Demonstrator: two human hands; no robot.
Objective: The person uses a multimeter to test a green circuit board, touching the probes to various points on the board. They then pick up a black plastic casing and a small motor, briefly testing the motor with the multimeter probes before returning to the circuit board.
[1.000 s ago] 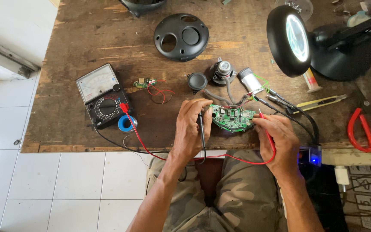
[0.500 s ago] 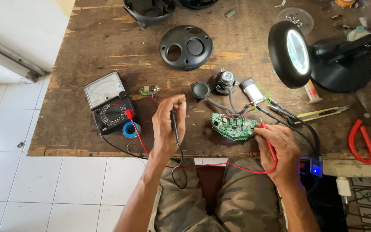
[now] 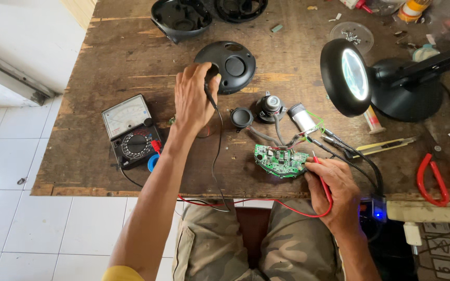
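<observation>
Right of the multimeter (image 3: 131, 130): circuit board (image 3: 280, 161), likely light, fragile; edge-hold. Right hand (image 3: 336, 190) pinches red probe (image 3: 321, 174); left hand (image 3: 194, 96) grips black probe (image 3: 210, 96).

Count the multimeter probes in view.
2. The black probe is in the left hand, lifted near the round black cover. The red probe is in the right hand, tip at the circuit board.

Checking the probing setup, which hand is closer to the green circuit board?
Right. The right hand holds the red probe at the green circuit board's edge; the left hand is away, near the black round cover.
</observation>
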